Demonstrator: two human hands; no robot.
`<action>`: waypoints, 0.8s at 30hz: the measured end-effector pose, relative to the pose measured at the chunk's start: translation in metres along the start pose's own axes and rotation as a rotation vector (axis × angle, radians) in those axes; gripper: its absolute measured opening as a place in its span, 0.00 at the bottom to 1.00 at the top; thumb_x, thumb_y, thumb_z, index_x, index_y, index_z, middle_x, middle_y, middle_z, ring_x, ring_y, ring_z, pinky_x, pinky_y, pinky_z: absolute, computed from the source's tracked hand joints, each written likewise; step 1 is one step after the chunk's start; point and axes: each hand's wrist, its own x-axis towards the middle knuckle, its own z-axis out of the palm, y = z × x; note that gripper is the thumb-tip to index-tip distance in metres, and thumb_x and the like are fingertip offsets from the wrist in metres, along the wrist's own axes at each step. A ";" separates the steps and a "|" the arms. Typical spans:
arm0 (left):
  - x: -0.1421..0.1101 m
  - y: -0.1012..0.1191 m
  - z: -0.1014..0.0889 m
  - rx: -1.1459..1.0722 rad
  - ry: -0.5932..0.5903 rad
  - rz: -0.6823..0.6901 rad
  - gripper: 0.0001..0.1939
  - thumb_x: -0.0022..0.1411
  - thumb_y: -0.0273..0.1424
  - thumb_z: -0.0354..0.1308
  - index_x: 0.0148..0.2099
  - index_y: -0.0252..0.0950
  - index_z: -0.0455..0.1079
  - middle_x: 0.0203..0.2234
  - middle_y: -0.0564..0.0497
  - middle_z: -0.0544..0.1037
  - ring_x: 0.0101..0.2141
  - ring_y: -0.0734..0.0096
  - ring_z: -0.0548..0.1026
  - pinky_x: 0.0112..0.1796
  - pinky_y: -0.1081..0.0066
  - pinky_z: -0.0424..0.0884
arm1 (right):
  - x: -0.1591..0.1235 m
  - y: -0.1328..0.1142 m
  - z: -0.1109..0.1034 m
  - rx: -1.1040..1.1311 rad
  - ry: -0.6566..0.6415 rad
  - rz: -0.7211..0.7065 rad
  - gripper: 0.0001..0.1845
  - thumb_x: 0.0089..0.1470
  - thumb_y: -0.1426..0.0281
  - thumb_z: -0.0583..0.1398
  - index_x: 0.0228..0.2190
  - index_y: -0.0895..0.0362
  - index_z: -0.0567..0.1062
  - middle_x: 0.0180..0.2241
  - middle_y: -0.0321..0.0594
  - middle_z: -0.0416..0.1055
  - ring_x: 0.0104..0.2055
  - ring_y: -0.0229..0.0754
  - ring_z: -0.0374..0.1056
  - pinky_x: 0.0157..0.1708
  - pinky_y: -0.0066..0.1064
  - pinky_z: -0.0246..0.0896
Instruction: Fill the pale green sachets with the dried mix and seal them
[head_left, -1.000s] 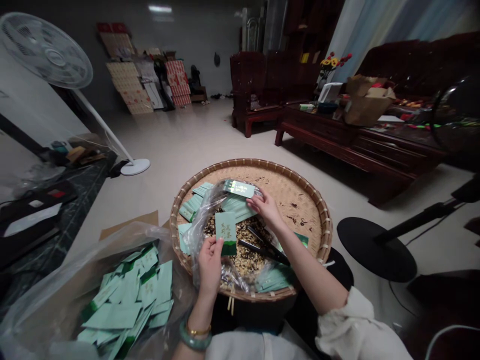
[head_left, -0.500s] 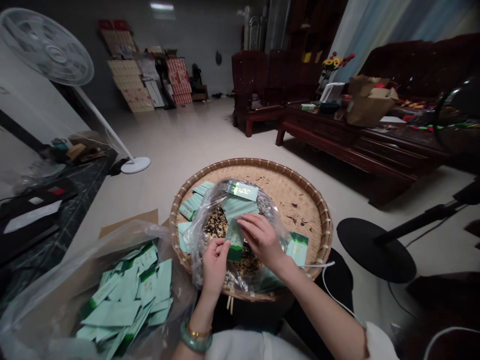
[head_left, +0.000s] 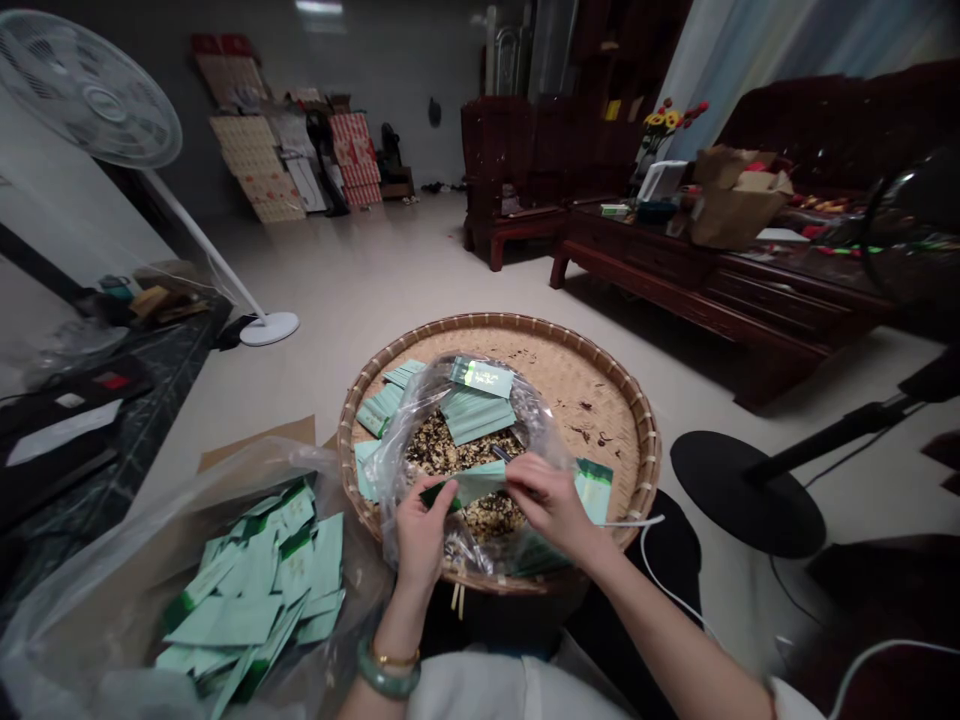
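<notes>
A light green sachet (head_left: 478, 487) with a dark green end lies sideways between my two hands, over the loose dried mix. My left hand (head_left: 422, 528) pinches its dark green end between thumb and fingers. My right hand (head_left: 551, 500) is closed at the sachet's other end, knuckles up. A small dark shiny piece (head_left: 501, 454) sticks out by its fingertips; I cannot make out what it is. Beneath is a clear plastic bag (head_left: 391, 470) holding the dark and pale dried mix (head_left: 431, 446). A stack of green sachets (head_left: 478, 413) rests on the mix, with another sachet (head_left: 482, 377) above it.
The bag sits in a round woven tray (head_left: 600, 365), with more sachets (head_left: 381, 410) along its left side. At my left, a large plastic-lined box (head_left: 97, 590) holds several filled-looking sachets (head_left: 255, 570). A white fan (head_left: 270, 328) and a black stand base (head_left: 750, 490) flank the tray.
The sachet has turned from upright to sideways between my hands. My right hand has moved slightly right and down, from the sachet's upper end to its right end.
</notes>
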 end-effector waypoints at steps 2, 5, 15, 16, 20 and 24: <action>-0.001 -0.003 0.002 0.028 -0.035 0.006 0.14 0.47 0.38 0.66 0.33 0.33 0.75 0.27 0.51 0.79 0.28 0.72 0.75 0.31 0.74 0.71 | -0.004 0.000 0.003 0.054 -0.055 0.186 0.07 0.54 0.70 0.60 0.34 0.56 0.78 0.31 0.42 0.74 0.35 0.43 0.67 0.36 0.34 0.64; -0.005 -0.002 0.004 0.131 -0.103 0.017 0.14 0.51 0.38 0.64 0.37 0.34 0.77 0.32 0.48 0.81 0.33 0.68 0.77 0.38 0.70 0.72 | -0.008 0.001 0.008 0.308 -0.093 0.499 0.13 0.50 0.63 0.63 0.36 0.58 0.78 0.30 0.40 0.74 0.33 0.42 0.68 0.36 0.34 0.66; -0.009 0.014 0.003 0.284 -0.382 -0.015 0.16 0.55 0.36 0.59 0.44 0.35 0.77 0.43 0.44 0.80 0.45 0.59 0.76 0.50 0.60 0.68 | -0.027 0.006 0.009 0.786 0.026 0.839 0.19 0.41 0.59 0.68 0.32 0.59 0.78 0.30 0.38 0.75 0.30 0.37 0.68 0.30 0.30 0.68; -0.009 0.014 0.003 0.300 -0.410 -0.025 0.16 0.55 0.36 0.59 0.44 0.35 0.77 0.43 0.44 0.80 0.45 0.59 0.76 0.50 0.61 0.69 | -0.028 0.007 0.008 0.762 0.028 0.837 0.18 0.41 0.59 0.68 0.31 0.59 0.78 0.28 0.39 0.75 0.28 0.36 0.68 0.28 0.29 0.68; -0.009 0.014 0.002 0.322 -0.459 -0.047 0.16 0.56 0.36 0.58 0.45 0.37 0.77 0.44 0.46 0.79 0.44 0.60 0.76 0.48 0.62 0.70 | -0.029 0.009 0.004 0.742 0.051 0.821 0.19 0.43 0.56 0.66 0.32 0.59 0.78 0.28 0.38 0.75 0.27 0.36 0.68 0.25 0.26 0.68; -0.009 0.015 0.001 0.310 -0.477 -0.064 0.16 0.57 0.36 0.58 0.46 0.37 0.76 0.45 0.46 0.78 0.45 0.60 0.76 0.49 0.62 0.70 | -0.030 0.005 -0.003 0.839 -0.133 0.811 0.22 0.43 0.57 0.67 0.38 0.58 0.77 0.32 0.39 0.76 0.31 0.38 0.70 0.30 0.30 0.70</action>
